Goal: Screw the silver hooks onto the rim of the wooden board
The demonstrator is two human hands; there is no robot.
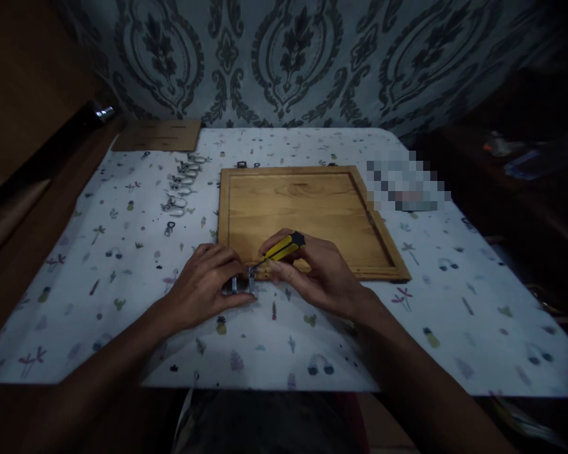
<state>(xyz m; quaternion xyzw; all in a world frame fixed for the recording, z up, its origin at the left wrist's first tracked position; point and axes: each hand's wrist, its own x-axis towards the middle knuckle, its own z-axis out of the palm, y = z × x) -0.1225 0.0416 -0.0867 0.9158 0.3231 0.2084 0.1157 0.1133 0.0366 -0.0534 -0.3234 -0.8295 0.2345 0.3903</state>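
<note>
My left hand [206, 284] is closed at the front edge of a framed wooden panel [284, 214]. Between its thumb and fingers sits a small silver metal fitting [252, 284], whose exact kind I cannot make out. In my right hand [324, 271] is a small screwdriver [281, 247] with a yellow and black handle, tilted down to the left. Its tip is at the top of the fitting; whether it sits in a screw is too small to tell. The panel lies flat, its raised frame around a recessed middle.
Several similar silver fittings [182, 183] lie in a row left of the panel. Behind them is a brown cardboard piece [156, 135]. A blurred-out object [407, 183] lies right of the panel. The patterned white cloth [123, 340] covers the table, with a patterned curtain [293, 63] behind.
</note>
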